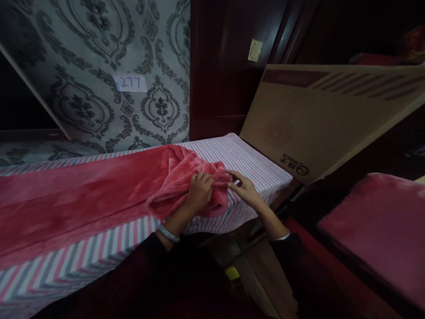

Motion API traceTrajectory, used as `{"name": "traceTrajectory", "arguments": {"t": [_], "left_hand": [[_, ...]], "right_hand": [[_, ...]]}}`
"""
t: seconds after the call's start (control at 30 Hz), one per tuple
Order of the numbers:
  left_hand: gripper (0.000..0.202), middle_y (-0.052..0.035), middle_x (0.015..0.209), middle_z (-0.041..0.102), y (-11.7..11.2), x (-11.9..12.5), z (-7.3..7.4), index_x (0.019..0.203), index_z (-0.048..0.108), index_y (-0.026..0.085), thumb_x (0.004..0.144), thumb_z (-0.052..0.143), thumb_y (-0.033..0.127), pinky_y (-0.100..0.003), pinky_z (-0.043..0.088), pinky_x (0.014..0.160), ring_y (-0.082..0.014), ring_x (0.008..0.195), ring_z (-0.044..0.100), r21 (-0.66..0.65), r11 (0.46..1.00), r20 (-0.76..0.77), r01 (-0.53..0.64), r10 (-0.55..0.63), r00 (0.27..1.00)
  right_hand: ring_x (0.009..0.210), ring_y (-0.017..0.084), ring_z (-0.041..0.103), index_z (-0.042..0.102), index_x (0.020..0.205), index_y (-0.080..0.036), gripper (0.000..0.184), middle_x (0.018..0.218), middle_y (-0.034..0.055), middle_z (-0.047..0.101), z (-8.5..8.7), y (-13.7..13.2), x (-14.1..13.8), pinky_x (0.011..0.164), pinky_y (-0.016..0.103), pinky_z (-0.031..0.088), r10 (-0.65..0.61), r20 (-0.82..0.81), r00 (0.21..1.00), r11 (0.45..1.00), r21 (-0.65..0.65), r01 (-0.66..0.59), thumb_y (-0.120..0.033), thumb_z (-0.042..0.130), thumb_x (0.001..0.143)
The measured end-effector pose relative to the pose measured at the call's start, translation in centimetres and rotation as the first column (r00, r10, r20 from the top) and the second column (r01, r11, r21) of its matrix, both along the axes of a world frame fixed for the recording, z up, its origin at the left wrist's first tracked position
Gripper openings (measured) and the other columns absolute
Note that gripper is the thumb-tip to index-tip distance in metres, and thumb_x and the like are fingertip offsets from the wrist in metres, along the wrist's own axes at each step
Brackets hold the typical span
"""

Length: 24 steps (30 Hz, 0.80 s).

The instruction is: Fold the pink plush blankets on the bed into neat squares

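Observation:
A long red plush blanket (109,186) lies along the striped cloth, flat on the left and bunched into folds at its right end. My left hand (201,191) is closed on the bunched part, fingers curled into the folds. Just to its right, my right hand (247,190) has thumb and forefinger on either side of a blanket edge, pinching its tip. The folds hide part of the left fingertips. A grey band circles my left wrist, and a thin pale bracelet sits on the right.
A striped pink, grey and white cloth (229,148) covers the narrow surface under the blanket. A large cardboard box (318,115) leans at its right end. Another pink-red plush piece (381,226) lies at right. A patterned wall with a "277" paper (130,83) stands behind.

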<state>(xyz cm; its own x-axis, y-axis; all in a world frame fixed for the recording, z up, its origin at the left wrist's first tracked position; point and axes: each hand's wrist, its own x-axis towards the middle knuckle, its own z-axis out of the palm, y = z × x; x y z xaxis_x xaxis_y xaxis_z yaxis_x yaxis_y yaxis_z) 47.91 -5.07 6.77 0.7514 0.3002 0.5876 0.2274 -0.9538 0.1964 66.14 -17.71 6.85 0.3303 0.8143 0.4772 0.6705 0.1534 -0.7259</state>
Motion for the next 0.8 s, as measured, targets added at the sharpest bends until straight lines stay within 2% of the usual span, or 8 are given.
{"name": "traceTrajectory", "arguments": {"t": [0.1, 0.17, 0.27, 0.37, 0.5, 0.63, 0.73, 0.8], "left_hand": [[0.019, -0.0108, 0.108, 0.069, 0.0, 0.1, 0.1, 0.101, 0.068, 0.018, 0.093, 0.052, 0.013, -0.045, 0.045, 0.093, -0.0277, 0.106, 0.056, -0.018, 1.000, 0.010, 0.003, -0.003, 1.000], [0.019, -0.0109, 0.107, 0.068, -0.1, 0.2, 0.0, 0.101, 0.069, 0.019, 0.094, 0.052, 0.014, -0.045, 0.045, 0.093, -0.0275, 0.106, 0.057, -0.025, 1.000, 0.009, 0.011, -0.011, 1.000], [0.018, -0.0118, 0.107, 0.068, 0.1, 0.1, -0.2, 0.102, 0.070, 0.017, 0.094, 0.053, 0.016, -0.046, 0.046, 0.093, -0.0279, 0.107, 0.057, -0.034, 0.999, -0.003, 0.020, -0.020, 1.000], [0.021, -0.0139, 0.122, 0.066, 0.6, -1.1, -0.8, 0.109, 0.070, 0.017, 0.092, 0.059, 0.020, -0.048, 0.046, 0.099, -0.0293, 0.116, 0.056, -0.026, 0.999, -0.020, 0.040, -0.040, 0.999], [0.021, -0.0184, 0.144, 0.057, 2.0, -5.2, -1.8, 0.106, 0.073, 0.016, 0.088, 0.065, 0.024, -0.054, 0.041, 0.110, -0.0349, 0.133, 0.050, 0.013, 1.000, -0.122, 0.017, -0.015, 0.992], [0.021, -0.0192, 0.152, 0.052, 3.5, -10.7, -2.3, 0.104, 0.073, 0.017, 0.085, 0.067, 0.024, -0.063, 0.034, 0.115, -0.0396, 0.140, 0.045, 0.073, 0.990, -0.253, -0.122, 0.136, 0.958], [0.025, -0.0174, 0.148, 0.056, 4.8, -14.0, -2.5, 0.105, 0.073, 0.020, 0.081, 0.065, 0.019, -0.062, 0.037, 0.113, -0.0392, 0.136, 0.048, 0.085, 0.968, -0.259, -0.237, 0.251, 0.933], [0.024, -0.0178, 0.130, 0.064, 5.9, -15.6, -2.4, 0.100, 0.073, 0.019, 0.080, 0.060, 0.016, -0.056, 0.046, 0.104, -0.0361, 0.122, 0.056, 0.055, 0.958, -0.251, -0.280, 0.285, 0.925]], "right_hand": [[0.091, 0.025, 0.063, 0.067, 0.135, -0.024, 0.060, 0.118, 0.0107, 0.073, -1.0, 0.1, -0.2, 0.076, 0.039, 0.055, -0.019, 0.107, 0.994, 0.999, 0.037, 0.016, -0.054, 0.077, 0.083], [0.096, 0.027, 0.063, 0.070, 0.128, -0.026, 0.049, 0.116, 0.0102, 0.074, -1.4, 0.6, -0.5, 0.083, 0.044, 0.055, -0.010, 0.165, 0.986, 0.996, 0.084, -0.004, -0.052, 0.074, 0.087], [0.096, 0.027, 0.064, 0.076, 0.109, -0.028, 0.028, 0.101, 0.0073, 0.076, -1.6, 1.6, -0.9, 0.088, 0.046, 0.054, -0.011, 0.220, 0.976, 0.988, 0.150, -0.023, -0.049, 0.065, 0.094], [0.093, 0.026, 0.065, 0.075, 0.097, -0.028, 0.024, 0.091, 0.0058, 0.075, -1.3, 2.1, -0.9, 0.087, 0.045, 0.054, -0.045, 0.218, 0.975, 0.974, 0.225, -0.005, -0.047, 0.061, 0.097], [0.094, 0.025, 0.069, 0.073, 0.097, -0.026, 0.023, 0.097, 0.0062, 0.076, -0.6, 1.7, -0.1, 0.088, 0.043, 0.056, -0.071, 0.152, 0.986, 0.950, 0.313, 0.020, -0.046, 0.064, 0.094], [0.088, 0.023, 0.070, 0.074, 0.096, -0.024, 0.022, 0.092, 0.0041, 0.077, 0.4, 1.2, 0.7, 0.083, 0.039, 0.056, -0.108, 0.063, 0.992, 0.948, 0.308, 0.084, -0.045, 0.066, 0.092], [0.085, 0.022, 0.069, 0.074, 0.094, -0.024, 0.021, 0.089, 0.0031, 0.076, 1.3, 1.4, 1.2, 0.081, 0.038, 0.056, -0.120, -0.014, 0.993, 0.935, 0.335, 0.117, -0.043, 0.068, 0.088], [0.083, 0.021, 0.068, 0.073, 0.092, -0.024, 0.020, 0.087, 0.0026, 0.075, 2.0, 1.6, 1.4, 0.079, 0.037, 0.055, -0.126, -0.067, 0.990, 0.922, 0.361, 0.142, -0.043, 0.069, 0.086]]}}
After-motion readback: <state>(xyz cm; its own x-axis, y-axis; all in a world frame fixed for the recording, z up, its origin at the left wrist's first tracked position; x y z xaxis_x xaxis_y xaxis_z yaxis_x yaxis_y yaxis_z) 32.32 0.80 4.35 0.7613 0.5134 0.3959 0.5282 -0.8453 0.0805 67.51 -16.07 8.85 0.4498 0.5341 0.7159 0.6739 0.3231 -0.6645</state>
